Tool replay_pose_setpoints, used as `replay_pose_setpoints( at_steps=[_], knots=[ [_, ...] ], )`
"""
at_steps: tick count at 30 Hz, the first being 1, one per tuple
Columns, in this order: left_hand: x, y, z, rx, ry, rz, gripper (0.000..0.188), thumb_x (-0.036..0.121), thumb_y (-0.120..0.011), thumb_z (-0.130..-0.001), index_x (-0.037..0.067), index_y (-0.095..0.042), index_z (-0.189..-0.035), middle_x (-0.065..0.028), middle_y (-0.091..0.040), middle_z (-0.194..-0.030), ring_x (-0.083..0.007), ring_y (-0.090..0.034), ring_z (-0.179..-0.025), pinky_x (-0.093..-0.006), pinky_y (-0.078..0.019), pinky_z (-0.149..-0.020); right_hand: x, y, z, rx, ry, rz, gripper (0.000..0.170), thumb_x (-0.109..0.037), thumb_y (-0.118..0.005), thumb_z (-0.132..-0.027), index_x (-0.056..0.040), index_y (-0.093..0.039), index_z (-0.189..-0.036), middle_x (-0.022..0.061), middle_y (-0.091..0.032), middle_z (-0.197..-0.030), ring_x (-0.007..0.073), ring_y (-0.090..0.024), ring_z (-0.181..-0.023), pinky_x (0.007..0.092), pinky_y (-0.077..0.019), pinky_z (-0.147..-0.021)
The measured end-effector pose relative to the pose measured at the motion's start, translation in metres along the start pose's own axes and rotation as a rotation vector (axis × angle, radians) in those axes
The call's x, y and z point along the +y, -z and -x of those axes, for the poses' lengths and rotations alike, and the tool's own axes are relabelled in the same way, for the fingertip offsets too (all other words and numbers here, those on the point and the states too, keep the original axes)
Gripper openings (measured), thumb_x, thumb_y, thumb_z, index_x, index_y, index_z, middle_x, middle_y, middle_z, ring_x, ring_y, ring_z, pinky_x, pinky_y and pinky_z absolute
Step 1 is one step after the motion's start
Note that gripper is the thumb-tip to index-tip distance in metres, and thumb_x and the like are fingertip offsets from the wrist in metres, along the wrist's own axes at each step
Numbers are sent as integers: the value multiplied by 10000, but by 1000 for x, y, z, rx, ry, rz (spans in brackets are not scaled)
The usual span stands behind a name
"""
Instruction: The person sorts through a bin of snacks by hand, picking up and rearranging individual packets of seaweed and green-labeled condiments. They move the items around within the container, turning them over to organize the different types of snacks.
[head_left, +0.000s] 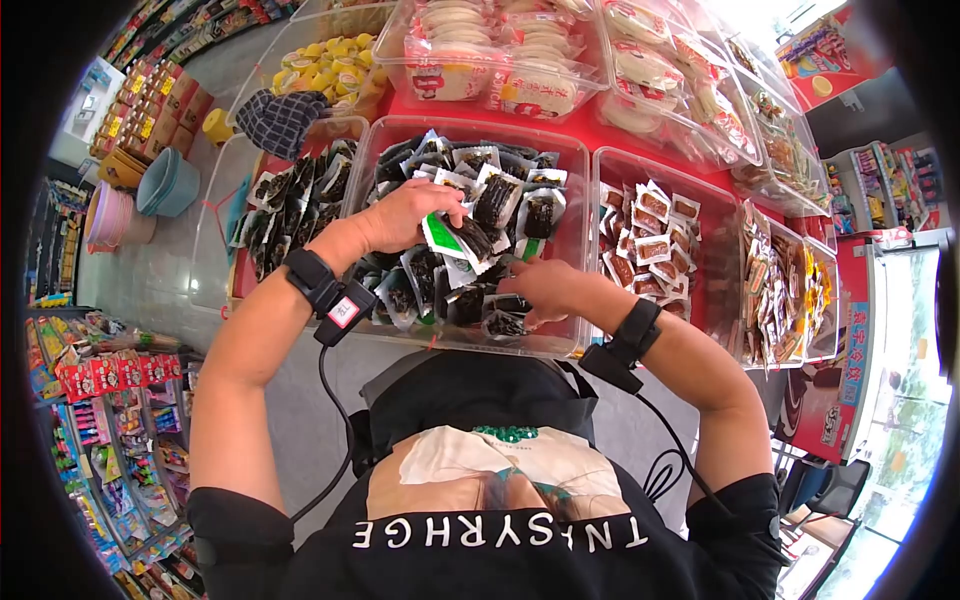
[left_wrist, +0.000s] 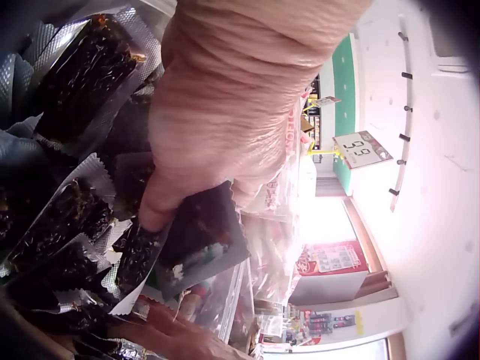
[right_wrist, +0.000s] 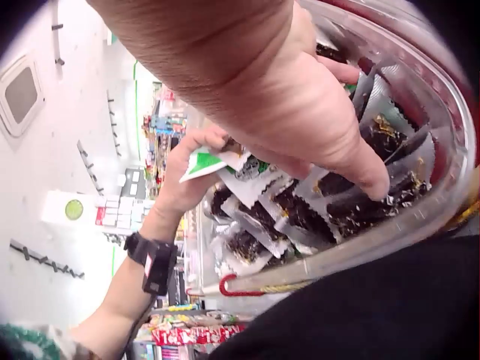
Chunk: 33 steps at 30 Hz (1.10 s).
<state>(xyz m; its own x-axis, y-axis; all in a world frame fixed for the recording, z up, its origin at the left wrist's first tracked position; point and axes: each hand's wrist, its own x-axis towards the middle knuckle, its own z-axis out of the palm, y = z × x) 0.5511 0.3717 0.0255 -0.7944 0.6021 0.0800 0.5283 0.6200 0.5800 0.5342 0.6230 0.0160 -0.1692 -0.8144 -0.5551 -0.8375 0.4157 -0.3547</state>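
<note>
A clear plastic bin (head_left: 577,190) is heaped with small sealed packets of dark food (head_left: 540,212). My left hand (head_left: 400,215) is over its middle, pinching a few of these packets (head_left: 445,236), one showing a green and white face. In the left wrist view, a dark packet (left_wrist: 206,232) sits under its fingers. My right hand (head_left: 555,290) reaches in over the right front part of the bin. Its fingers are spread and touch the packets; the right wrist view shows its thumb against a dark packet (right_wrist: 375,206) near the bin wall.
Another bin of dark packets (head_left: 320,190) stands on the left, with a dark checked cloth (head_left: 280,122) on its back corner. At the right is a bin of brown packets (head_left: 650,235). Behind are bins of yellow packages (head_left: 330,68) and white packages (head_left: 500,50).
</note>
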Motion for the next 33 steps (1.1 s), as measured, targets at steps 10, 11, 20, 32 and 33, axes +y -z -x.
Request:
replay_pose_setpoints(
  at_steps=[10,11,20,32,33],
  knots=[
    [1,-3,-2,7,12,-1,251,23,-639,-664,137,-550,-869,-9,-588,-1019,-199,-469,-1107,-368,-285,-927,-31,-12,-41,-119,-106,288,298,-249,-704,-570,-103,-628,-819,139,-607,-802,240,-602,-824,373,-488,-669],
    [2,-3,-2,11,10,-10,265,12,-637,-657,137,-555,-876,-9,-589,-1012,-198,-471,-1103,-367,-285,-925,-28,-17,-48,-140,-114,311,292,-267,-702,-574,-95,-632,-799,138,-612,-795,236,-603,-828,369,-486,-672],
    [1,-3,4,-15,0,-22,293,-36,-607,-631,130,-557,-867,8,-584,-1015,-203,-449,-1129,-416,-258,-951,31,27,-22,-22,-84,-204,446,-342,-702,-598,-20,-570,-877,136,-603,-851,322,-578,-829,391,-460,-700],
    [4,-3,3,-1,-16,-59,274,-28,-601,-648,133,-554,-864,1,-572,-1049,-202,-446,-1129,-394,-261,-941,36,14,-44,-136,-364,-462,461,-375,-682,-650,39,-581,-827,174,-616,-789,307,-616,-722,375,-493,-629],
    [4,-3,3,2,-21,-61,273,-28,-600,-648,133,-554,-864,0,-572,-1050,-202,-446,-1129,-391,-260,-941,36,17,-44,-160,-402,-521,435,-368,-675,-660,38,-591,-790,170,-617,-770,302,-619,-699,373,-495,-615]
  ],
)
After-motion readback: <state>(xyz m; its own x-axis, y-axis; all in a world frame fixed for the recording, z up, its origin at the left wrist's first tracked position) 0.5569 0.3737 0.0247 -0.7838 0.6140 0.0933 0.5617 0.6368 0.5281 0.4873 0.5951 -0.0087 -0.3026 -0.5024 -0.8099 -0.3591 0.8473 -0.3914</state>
